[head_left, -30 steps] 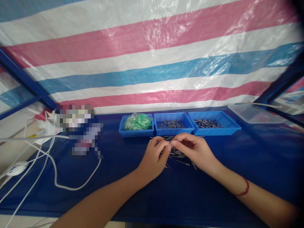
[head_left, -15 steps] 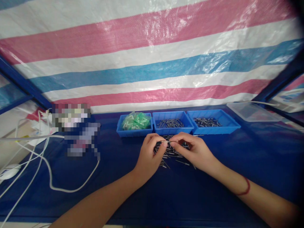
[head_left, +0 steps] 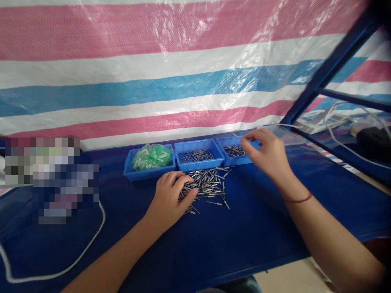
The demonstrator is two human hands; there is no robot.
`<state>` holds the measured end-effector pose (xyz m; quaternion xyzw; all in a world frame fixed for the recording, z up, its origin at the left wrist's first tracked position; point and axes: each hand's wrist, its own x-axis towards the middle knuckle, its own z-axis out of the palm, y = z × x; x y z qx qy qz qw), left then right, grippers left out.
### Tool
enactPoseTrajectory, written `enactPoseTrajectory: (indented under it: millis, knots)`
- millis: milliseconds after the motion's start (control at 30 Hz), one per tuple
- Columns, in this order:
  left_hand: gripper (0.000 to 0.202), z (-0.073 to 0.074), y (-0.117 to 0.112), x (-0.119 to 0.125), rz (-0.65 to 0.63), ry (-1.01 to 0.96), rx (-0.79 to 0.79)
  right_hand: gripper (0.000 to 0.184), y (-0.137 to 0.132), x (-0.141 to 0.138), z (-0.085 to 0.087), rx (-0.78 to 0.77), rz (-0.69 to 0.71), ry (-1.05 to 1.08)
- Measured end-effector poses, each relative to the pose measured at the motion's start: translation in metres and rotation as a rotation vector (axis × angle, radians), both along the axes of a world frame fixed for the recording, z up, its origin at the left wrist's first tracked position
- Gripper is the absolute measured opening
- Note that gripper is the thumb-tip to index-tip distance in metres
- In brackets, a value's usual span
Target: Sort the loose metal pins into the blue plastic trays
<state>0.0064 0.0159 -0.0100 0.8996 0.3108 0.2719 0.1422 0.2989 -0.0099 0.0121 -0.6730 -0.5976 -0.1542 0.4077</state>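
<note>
A loose pile of metal blind rivets lies on the blue tabletop. My left hand rests at the pile's left side, thumb and fingers apart, with nothing seen between them. Raised over the right-hand blue bin, my right hand pinches a single rivet, whose end sticks out left of the fingertips. Dark rivets lie in that bin, partly hidden by the hand. Beside it, the middle blue bin contains more rivets.
The left blue bin holds green plastic bags. A white cable loops over the table at left, near a blurred-out patch. A clear plastic lid lies behind my right hand. A striped sheet hangs behind the bins.
My hands have parted. The right one has moved up and right to the right-hand bin with a rivet; the left has opened beside the pile. The view has turned right.
</note>
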Motion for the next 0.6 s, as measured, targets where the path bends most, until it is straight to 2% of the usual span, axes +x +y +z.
enactPoseTrajectory:
  millis: [67, 133, 233, 300, 400, 500, 600]
  knots:
    - [0.024, 0.000, -0.001, 0.000, -0.017, 0.039, 0.026, 0.016, 0.002, 0.023, -0.004, -0.085, -0.188, -0.069]
    - [0.026, 0.000, -0.003, 0.000, -0.029, 0.075, 0.055, 0.020, 0.001, 0.036, -0.006, -0.142, -0.293, -0.105]
    - [0.028, 0.004, -0.003, -0.002, -0.038, 0.137, 0.083, 0.021, -0.002, 0.032, -0.002, -0.133, -0.254, -0.081]
    - [0.032, 0.011, 0.000, -0.006, -0.051, 0.194, 0.091, 0.020, -0.004, 0.017, 0.002, -0.107, -0.132, -0.024]
    - [0.037, 0.027, 0.005, -0.016, -0.065, 0.302, 0.082, 0.019, -0.007, -0.013, 0.006, -0.138, 0.129, 0.045]
    - [0.026, 0.042, 0.007, -0.026, -0.173, 0.416, -0.081, 0.018, -0.010, -0.040, 0.003, -0.226, 0.432, -0.006]
    - [0.024, 0.045, 0.004, -0.031, -0.177, 0.513, -0.222, 0.019, -0.014, -0.059, -0.001, -0.304, 0.636, -0.094]
